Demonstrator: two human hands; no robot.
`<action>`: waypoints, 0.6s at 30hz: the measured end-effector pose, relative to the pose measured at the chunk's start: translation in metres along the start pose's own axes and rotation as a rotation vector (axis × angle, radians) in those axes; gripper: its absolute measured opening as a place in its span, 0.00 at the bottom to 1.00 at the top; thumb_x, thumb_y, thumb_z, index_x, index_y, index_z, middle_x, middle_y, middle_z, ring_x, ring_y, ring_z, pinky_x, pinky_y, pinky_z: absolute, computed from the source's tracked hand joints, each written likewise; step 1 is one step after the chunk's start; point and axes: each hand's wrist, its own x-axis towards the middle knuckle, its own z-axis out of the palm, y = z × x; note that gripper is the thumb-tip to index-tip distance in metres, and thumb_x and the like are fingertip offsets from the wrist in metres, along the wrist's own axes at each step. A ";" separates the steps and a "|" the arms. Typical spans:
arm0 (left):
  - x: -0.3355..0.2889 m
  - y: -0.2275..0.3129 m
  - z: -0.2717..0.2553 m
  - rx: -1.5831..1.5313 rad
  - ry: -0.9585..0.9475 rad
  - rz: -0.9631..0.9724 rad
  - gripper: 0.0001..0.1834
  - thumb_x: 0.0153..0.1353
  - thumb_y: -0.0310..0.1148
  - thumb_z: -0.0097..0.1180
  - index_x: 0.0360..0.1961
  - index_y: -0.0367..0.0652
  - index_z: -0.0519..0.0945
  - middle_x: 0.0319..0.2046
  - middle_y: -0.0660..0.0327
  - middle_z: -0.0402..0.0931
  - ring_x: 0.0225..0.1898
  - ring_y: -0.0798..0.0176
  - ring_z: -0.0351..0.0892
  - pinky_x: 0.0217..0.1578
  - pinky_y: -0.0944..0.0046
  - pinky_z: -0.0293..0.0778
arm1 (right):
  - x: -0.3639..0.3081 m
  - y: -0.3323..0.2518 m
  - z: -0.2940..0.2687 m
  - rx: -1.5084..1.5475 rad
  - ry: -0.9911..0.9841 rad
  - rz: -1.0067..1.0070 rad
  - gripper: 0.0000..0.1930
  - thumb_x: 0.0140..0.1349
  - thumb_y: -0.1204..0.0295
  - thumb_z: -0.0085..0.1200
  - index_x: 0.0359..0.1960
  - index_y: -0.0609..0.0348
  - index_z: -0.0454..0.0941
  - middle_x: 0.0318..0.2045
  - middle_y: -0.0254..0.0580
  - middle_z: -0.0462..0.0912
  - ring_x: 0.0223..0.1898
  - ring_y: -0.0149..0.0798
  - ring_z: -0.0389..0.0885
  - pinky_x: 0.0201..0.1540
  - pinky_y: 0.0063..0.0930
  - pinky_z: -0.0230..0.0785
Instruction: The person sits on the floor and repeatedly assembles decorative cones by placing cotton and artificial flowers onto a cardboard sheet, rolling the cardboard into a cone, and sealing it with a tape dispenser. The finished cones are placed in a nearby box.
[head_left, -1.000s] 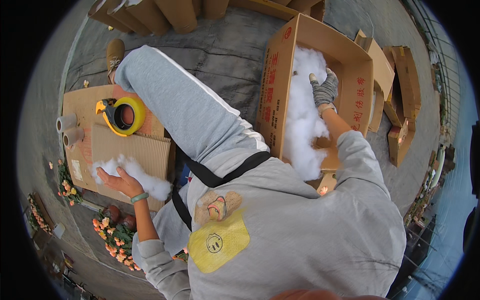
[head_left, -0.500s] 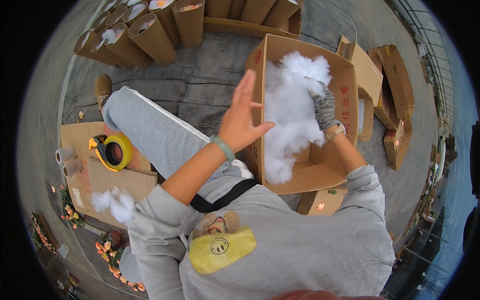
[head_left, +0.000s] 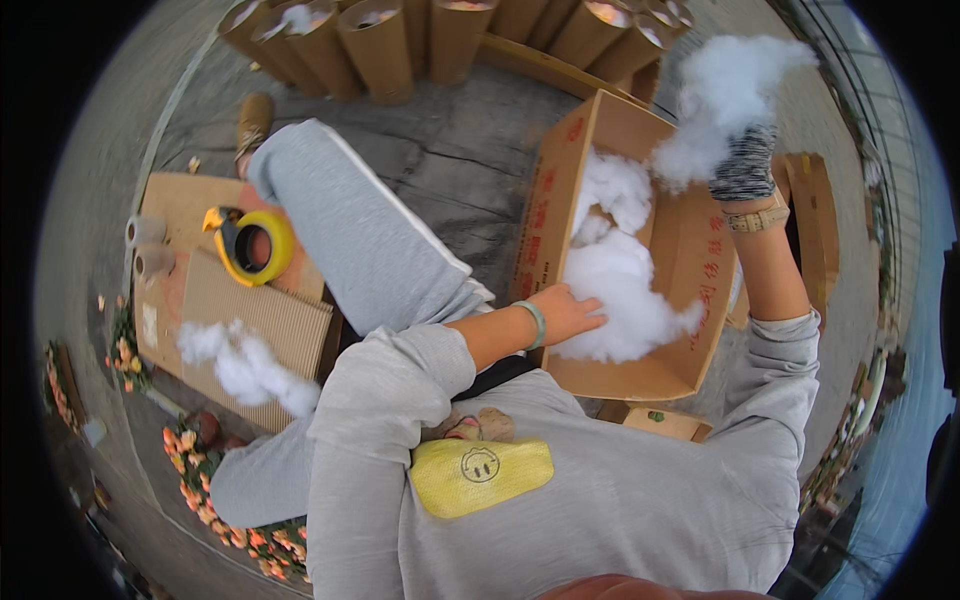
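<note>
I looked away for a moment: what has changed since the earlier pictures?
The right hand has risen out of the box, lifting a clump of white fluff. The left hand has crossed rightward from the corrugated cardboard to the fluff in the box. The tape dispenser and the fluff on the cardboard stayed there.

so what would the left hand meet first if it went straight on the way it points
Probably the white fiberfill in the cardboard box, close by the left hand; exact depth is unclear.

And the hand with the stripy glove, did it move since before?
Yes: the right hand was down inside the cardboard box in both earlier pictures; now it's out, by the box's far right corner, with white fluff.
</note>
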 end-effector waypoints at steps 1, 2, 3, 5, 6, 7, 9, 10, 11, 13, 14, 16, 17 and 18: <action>-0.010 0.003 -0.004 0.009 0.114 -0.032 0.33 0.50 0.24 0.48 0.60 0.56 0.64 0.62 0.58 0.60 0.27 0.58 0.77 0.30 0.61 0.70 | 0.008 0.006 0.025 -0.092 -0.083 0.016 0.19 0.65 0.67 0.43 0.54 0.63 0.67 0.47 0.47 0.75 0.46 0.43 0.74 0.52 0.31 0.66; -0.021 0.005 -0.011 -0.010 0.147 -0.042 0.39 0.50 0.24 0.49 0.65 0.62 0.56 0.68 0.58 0.49 0.27 0.58 0.76 0.32 0.62 0.69 | 0.012 0.019 0.054 -0.172 -0.180 0.045 0.19 0.64 0.67 0.43 0.54 0.63 0.68 0.46 0.48 0.76 0.45 0.44 0.74 0.51 0.31 0.66; -0.037 0.007 -0.021 -0.048 0.355 -0.005 0.37 0.49 0.24 0.50 0.63 0.61 0.59 0.66 0.59 0.53 0.28 0.59 0.76 0.33 0.61 0.70 | 0.010 0.039 0.085 -0.252 -0.288 0.084 0.19 0.64 0.67 0.44 0.54 0.63 0.68 0.46 0.48 0.76 0.45 0.44 0.75 0.51 0.31 0.66; -0.079 0.007 -0.042 -0.054 0.523 -0.207 0.32 0.49 0.26 0.51 0.59 0.55 0.64 0.59 0.59 0.62 0.36 0.59 0.76 0.37 0.60 0.70 | -0.004 0.094 0.146 -0.389 -0.540 0.176 0.19 0.63 0.67 0.45 0.53 0.63 0.68 0.45 0.50 0.76 0.44 0.45 0.75 0.49 0.32 0.67; -0.105 0.007 -0.051 -0.084 0.661 -0.277 0.30 0.49 0.27 0.51 0.57 0.52 0.66 0.56 0.59 0.66 0.39 0.58 0.75 0.38 0.59 0.69 | -0.016 0.127 0.175 -0.451 -0.670 0.211 0.19 0.63 0.67 0.45 0.53 0.63 0.68 0.44 0.50 0.77 0.43 0.46 0.75 0.49 0.32 0.67; -0.138 0.007 -0.058 -0.085 0.723 -0.424 0.28 0.49 0.27 0.51 0.56 0.49 0.67 0.52 0.59 0.68 0.42 0.57 0.75 0.40 0.58 0.69 | -0.030 0.161 0.204 -0.506 -0.797 0.234 0.19 0.63 0.67 0.46 0.53 0.64 0.68 0.43 0.51 0.77 0.42 0.46 0.75 0.48 0.32 0.67; -0.207 0.019 -0.064 -0.056 0.783 -0.724 0.27 0.49 0.27 0.51 0.54 0.45 0.68 0.49 0.58 0.71 0.47 0.54 0.72 0.44 0.56 0.68 | -0.063 0.231 0.261 -0.622 -1.024 0.208 0.19 0.62 0.67 0.47 0.52 0.64 0.69 0.42 0.52 0.78 0.41 0.48 0.76 0.47 0.33 0.68; -0.241 0.036 -0.061 0.005 0.860 -0.840 0.28 0.49 0.27 0.52 0.55 0.45 0.68 0.50 0.58 0.70 0.49 0.53 0.71 0.47 0.55 0.67 | -0.081 0.265 0.288 -0.770 -1.122 0.163 0.19 0.62 0.67 0.47 0.52 0.64 0.69 0.42 0.53 0.78 0.41 0.48 0.76 0.46 0.33 0.68; -0.275 0.057 -0.056 0.065 0.950 -0.959 0.29 0.48 0.27 0.52 0.55 0.45 0.68 0.51 0.57 0.70 0.50 0.52 0.71 0.49 0.54 0.66 | -0.101 0.296 0.315 -0.776 -1.173 0.161 0.19 0.62 0.67 0.47 0.52 0.64 0.69 0.41 0.54 0.78 0.40 0.49 0.76 0.46 0.33 0.68; -0.327 0.102 -0.040 0.154 1.018 -1.192 0.34 0.47 0.27 0.56 0.59 0.41 0.63 0.57 0.52 0.64 0.57 0.48 0.64 0.57 0.49 0.59 | -0.140 0.350 0.359 -0.823 -1.217 -0.023 0.19 0.61 0.67 0.48 0.52 0.64 0.69 0.40 0.55 0.79 0.39 0.50 0.77 0.44 0.33 0.69; -0.347 0.119 -0.032 0.201 1.063 -1.274 0.36 0.47 0.27 0.57 0.60 0.39 0.62 0.59 0.51 0.62 0.59 0.47 0.61 0.59 0.46 0.55 | -0.160 0.373 0.374 -0.902 -1.219 0.040 0.19 0.61 0.67 0.49 0.51 0.64 0.70 0.39 0.56 0.79 0.38 0.50 0.77 0.44 0.34 0.69; -0.378 0.129 -0.019 0.319 1.202 -1.492 0.37 0.51 0.33 0.57 0.62 0.36 0.59 0.61 0.49 0.57 0.64 0.46 0.54 0.63 0.45 0.47 | -0.195 0.409 0.383 -0.853 -1.151 0.358 0.23 0.57 0.65 0.53 0.52 0.64 0.69 0.41 0.58 0.79 0.45 0.55 0.77 0.47 0.38 0.67; -0.389 0.118 -0.014 0.273 1.174 -1.601 0.37 0.52 0.36 0.56 0.63 0.36 0.58 0.62 0.48 0.56 0.65 0.47 0.52 0.63 0.45 0.45 | -0.209 0.421 0.376 -0.987 -1.198 0.235 0.22 0.57 0.66 0.54 0.52 0.63 0.69 0.42 0.57 0.78 0.45 0.54 0.77 0.49 0.38 0.67; -0.399 0.101 -0.009 0.292 1.183 -1.646 0.38 0.52 0.39 0.56 0.63 0.36 0.58 0.63 0.48 0.55 0.65 0.47 0.50 0.64 0.44 0.43 | -0.218 0.432 0.368 -1.186 -1.203 0.151 0.22 0.56 0.67 0.54 0.52 0.62 0.70 0.44 0.56 0.78 0.46 0.54 0.76 0.50 0.38 0.66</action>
